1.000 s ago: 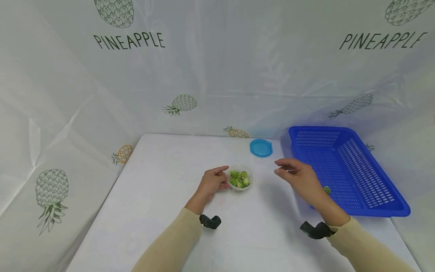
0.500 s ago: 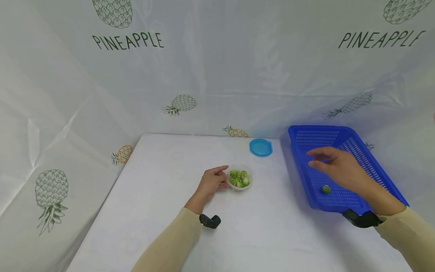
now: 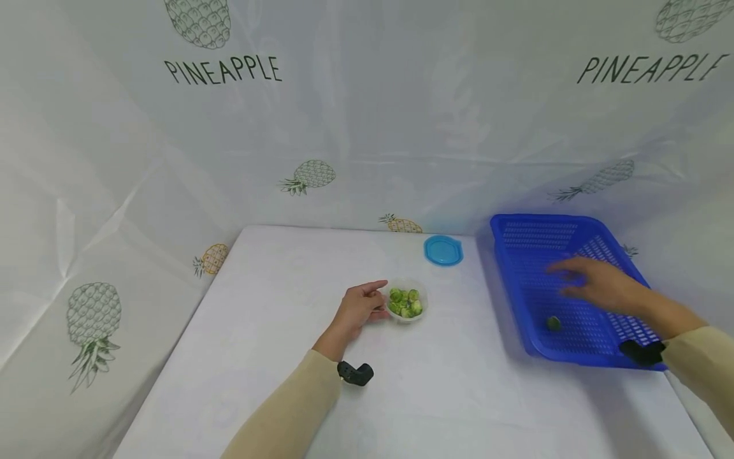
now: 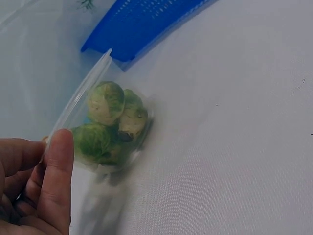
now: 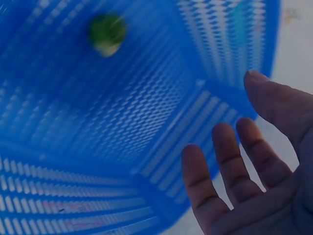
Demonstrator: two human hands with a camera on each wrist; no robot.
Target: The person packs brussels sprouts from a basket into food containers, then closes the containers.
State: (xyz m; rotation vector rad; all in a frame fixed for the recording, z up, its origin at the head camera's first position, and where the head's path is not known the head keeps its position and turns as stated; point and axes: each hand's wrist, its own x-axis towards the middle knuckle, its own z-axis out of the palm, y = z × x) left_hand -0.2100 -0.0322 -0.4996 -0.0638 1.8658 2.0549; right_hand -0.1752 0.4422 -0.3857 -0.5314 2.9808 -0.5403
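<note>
At the middle of the table stands a small clear plastic bowl (image 4: 80, 96) holding several Brussels sprouts (image 3: 406, 302). My left hand (image 3: 354, 307) pinches its rim between thumb and fingers, plainly seen in the left wrist view. To the right, my right hand (image 3: 608, 287) hovers over a blue plastic basket (image 3: 513, 306), fingers spread and holding nothing. One Brussels sprout (image 5: 107, 34) lies on the basket floor; in the head view this single sprout (image 3: 553, 324) sits below and left of the right hand, apart from it.
A light-blue lid (image 3: 443, 250) lies on the white tabletop (image 3: 275, 280) behind the bowl, near the back edge. The basket's slotted walls rise at the table's right side. Behind hangs a white sheet (image 3: 367, 115) printed with pineapples.
My right hand has moved right from beside the bowl to above the basket, uncovering the single sprout. The left hand and bowl have stayed in place.
</note>
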